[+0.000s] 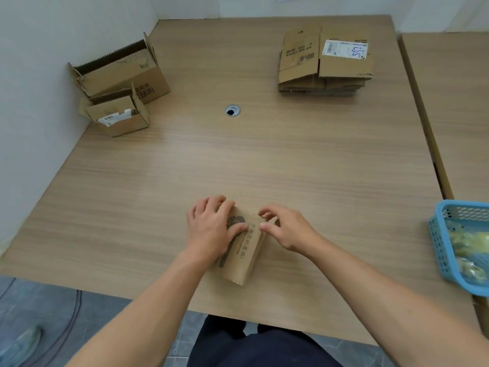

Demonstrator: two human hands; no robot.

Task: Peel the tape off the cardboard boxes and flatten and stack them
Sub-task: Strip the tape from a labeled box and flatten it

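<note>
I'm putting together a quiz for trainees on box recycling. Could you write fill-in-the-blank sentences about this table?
1. The left hand and right hand grip a small box made of ____.
2. On the table, the flattened boxes are stacked at the far ____.
3. ____ open boxes stand at the far left.
4. The basket is coloured ____.
Missing words: cardboard; right; two; blue.

On the wooden table, nearer to the person than the cable hole, lies a small box. The left hand grips its left side and the right hand pinches its top right corner. Beyond the hole, to the right, sits a stack of flattened boxes. Left of the hole stand a large open box and a smaller open box.
</note>
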